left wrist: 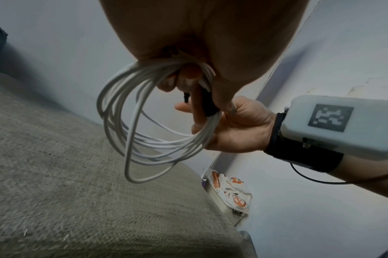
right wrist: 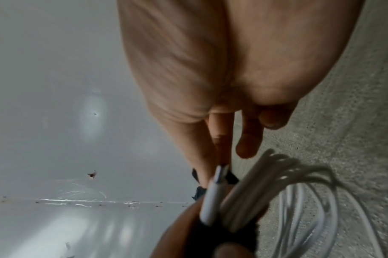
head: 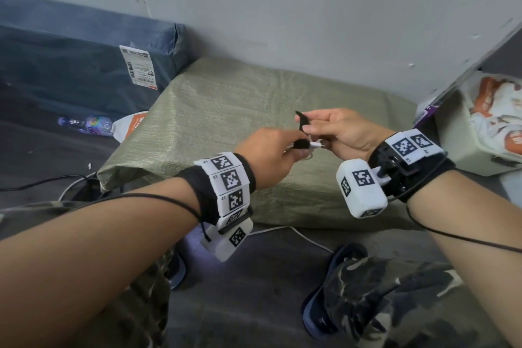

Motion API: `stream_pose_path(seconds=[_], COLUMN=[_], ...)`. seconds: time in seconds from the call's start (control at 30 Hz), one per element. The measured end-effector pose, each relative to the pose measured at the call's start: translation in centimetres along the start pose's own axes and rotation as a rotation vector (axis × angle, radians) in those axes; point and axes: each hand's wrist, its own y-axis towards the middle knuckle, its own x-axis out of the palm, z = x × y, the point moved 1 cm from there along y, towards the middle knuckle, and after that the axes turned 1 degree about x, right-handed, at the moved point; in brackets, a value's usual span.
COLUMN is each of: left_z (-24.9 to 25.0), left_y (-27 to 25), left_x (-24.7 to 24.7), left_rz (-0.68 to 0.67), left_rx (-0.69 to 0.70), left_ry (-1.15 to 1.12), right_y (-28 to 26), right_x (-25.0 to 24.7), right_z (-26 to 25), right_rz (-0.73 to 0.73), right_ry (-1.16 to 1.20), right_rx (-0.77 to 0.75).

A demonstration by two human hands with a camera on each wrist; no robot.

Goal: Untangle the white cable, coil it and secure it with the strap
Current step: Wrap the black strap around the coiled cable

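- A person's left hand grips a coiled white cable above a grey-green woven sack, fingers curled tight round the gathered loops where a black strap wraps them.
- The loops hang below that hand, clear of the sack, in several loose rings; a white plug end sticks out of the bundle beside the strap.
- The right hand, just beside the left over the sack, pinches the strap's free tail between thumb and forefinger, the tail standing up from the pinch; the other fingers are loosely extended toward the coil.
- Both wrists carry white marker-printed bands with camera housings.
- Left of the sack lies a dark blue wrapped parcel with a shipping label; a plastic bottle lies on the floor near the sack's left corner.
- Right of the sack, an open box holds orange-and-white packets.
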Motion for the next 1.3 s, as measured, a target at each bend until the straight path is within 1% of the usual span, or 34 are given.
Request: stream_pose_path(seconds=[0.07,0.13,0.23,0.3,0.4,0.53,0.6,0.7,0.77,0.83,0.9,0.97,1.03,1.13,1.23,1.3], left_z=[0.0,0.2,0.6,0.5,0.0,-0.4,-0.8,-1.8,-2.0,-2.1,-2.3,-2.3,-2.1,-1.6,-2.0,-2.4], left_y=[0.0,0.0,-0.4,-0.5,-0.2,0.3,0.4,0.5,0.7,0.9,1.2,1.5,1.7,1.8,1.9,1.9], left_x=[0.2,0.4,1.4,1.9,1.9,1.6,1.6,1.4,1.1,0.9,0.4,-0.3,-0.9,-0.9,-0.9,-1.1], left_rz=[-0.066,-0.164,-0.315,-0.36,-0.333,-0.242,-0.225,-0.258,-0.303,-0.317,-0.304,-0.284,-0.272,-0.198,-0.098,-0.081], left_rx=[0.002,0.001,-0.019,-0.05,-0.133,-0.157,-0.257,-0.44,-0.485,-0.551,-0.669,-0.729,-0.703,-0.645,-0.61,-0.585], left_ry=[0.003,-0.001,-0.031,-0.038,-0.14,-0.482,-0.62,-0.775,-0.838,-0.934,-1.12,-1.279,-1.296,-1.157,-1.086,-1.034], right_y=[-0.2,-0.3,-0.2,-0.2,-0.3,-1.2,-1.9,-2.9,-3.4,-3.7,-4.0,-4.2,-4.1,-3.6,-3.4,-3.5], right_x=[0.2,0.7,1.2,1.2,0.9,1.2,1.6,2.1,2.5,2.7,2.8,3.1,3.4,3.6,3.1,2.9], right_z=[0.0,0.0,0.1,0.0,-0.5,-1.3,-1.6,-1.8,-1.8,-1.7,-1.5,-1.4,-1.2,-0.8,-0.4,-0.6], right_rz=[0.002,0.026,0.074,0.116,0.184,0.204,0.205,0.183,0.161,0.138,0.125,0.142,0.165,0.197,0.202,0.168], right_ry=[-0.077,-0.157,-0.215,-0.257,-0.248,-0.25,-0.293,-0.388,-0.439,-0.484,-0.53,-0.575,-0.626,-0.677,-0.752,-0.724], right_rx=[-0.004,-0.013,-0.045,-0.079,-0.145,-0.242,-0.278,-0.342,-0.382,-0.413,-0.441,-0.482,-0.562,-0.632,-0.634,-0.582])
